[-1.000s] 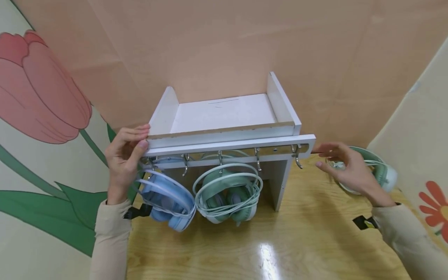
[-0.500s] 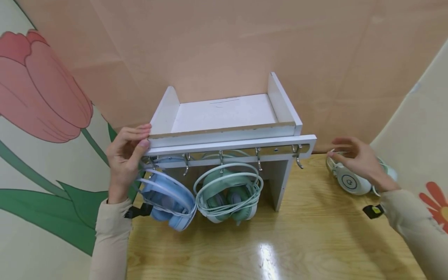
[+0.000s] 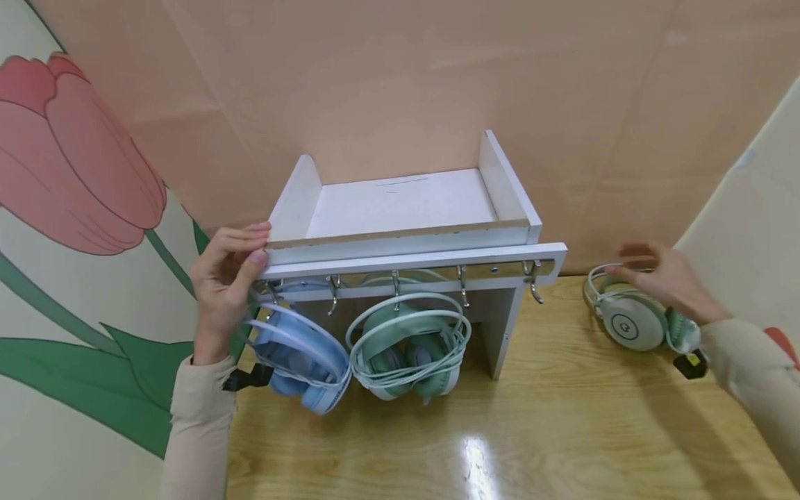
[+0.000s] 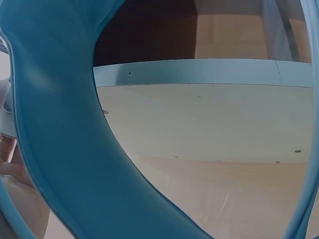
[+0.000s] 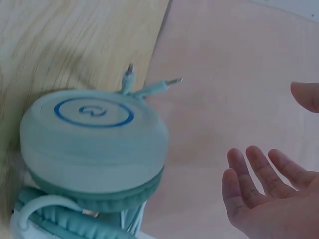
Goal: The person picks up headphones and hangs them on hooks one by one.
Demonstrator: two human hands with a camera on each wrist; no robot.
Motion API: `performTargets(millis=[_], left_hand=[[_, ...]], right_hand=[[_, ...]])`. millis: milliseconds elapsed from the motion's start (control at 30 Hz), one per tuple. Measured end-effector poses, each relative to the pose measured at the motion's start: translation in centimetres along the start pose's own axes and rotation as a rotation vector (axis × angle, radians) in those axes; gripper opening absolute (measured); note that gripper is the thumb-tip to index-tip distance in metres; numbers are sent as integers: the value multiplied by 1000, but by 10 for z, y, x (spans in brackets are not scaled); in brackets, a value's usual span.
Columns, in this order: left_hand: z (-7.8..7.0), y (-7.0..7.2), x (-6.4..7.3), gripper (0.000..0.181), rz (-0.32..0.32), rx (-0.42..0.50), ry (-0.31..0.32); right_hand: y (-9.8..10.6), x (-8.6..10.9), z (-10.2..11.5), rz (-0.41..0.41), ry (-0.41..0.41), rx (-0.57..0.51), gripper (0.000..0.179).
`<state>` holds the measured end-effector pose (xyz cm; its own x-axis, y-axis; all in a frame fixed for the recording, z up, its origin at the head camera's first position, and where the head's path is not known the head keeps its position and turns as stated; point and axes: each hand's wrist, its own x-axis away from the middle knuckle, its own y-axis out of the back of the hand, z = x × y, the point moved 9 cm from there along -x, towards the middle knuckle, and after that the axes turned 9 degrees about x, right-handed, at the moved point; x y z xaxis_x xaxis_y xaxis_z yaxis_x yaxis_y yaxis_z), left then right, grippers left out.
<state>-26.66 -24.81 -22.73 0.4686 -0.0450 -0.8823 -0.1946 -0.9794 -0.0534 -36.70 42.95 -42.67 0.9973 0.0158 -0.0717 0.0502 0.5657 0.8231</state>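
Observation:
My left hand [image 3: 221,274] grips the left end of a white shelf [image 3: 400,239], thumb at the front, fingers over the side. Below it hang blue headphones [image 3: 296,347], whose band [image 4: 60,114] fills much of the left wrist view. Mint-green headphones [image 3: 400,323] with a looped cable hang beside them. At the right, another pair of green-and-white headphones [image 3: 628,323] lies on the table. My right hand [image 3: 675,281] hovers over that pair, fingers relaxed and holding nothing. In the right wrist view the hand [image 5: 279,204] is apart from the white ear cup [image 5: 94,144].
Metal hooks [image 3: 464,285] line the rail [image 3: 500,267] along the shelf's front; those at the right carry nothing. Two cable plugs [image 5: 128,82] stick out beside the ear cup. A brown backdrop [image 3: 400,83] stands behind, with painted panels at both sides of the wooden table [image 3: 562,417].
My right hand has moved right, away from the shelf's end and over the headphones on the table, uncovering their round ear cup. The left hand stays on the shelf.

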Motion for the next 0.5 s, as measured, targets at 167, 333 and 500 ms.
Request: performTargets(millis=[167, 333, 500], left_hand=[[1, 0, 0, 16, 2, 0, 2], [0, 0, 0, 16, 2, 0, -4], [-1, 1, 0, 17, -6, 7, -7]], right_hand=[[2, -2, -11, 14, -13, 17, 80], [5, -7, -21, 49, -31, 37, 85], [11, -12, -33, 46, -39, 49, 86]])
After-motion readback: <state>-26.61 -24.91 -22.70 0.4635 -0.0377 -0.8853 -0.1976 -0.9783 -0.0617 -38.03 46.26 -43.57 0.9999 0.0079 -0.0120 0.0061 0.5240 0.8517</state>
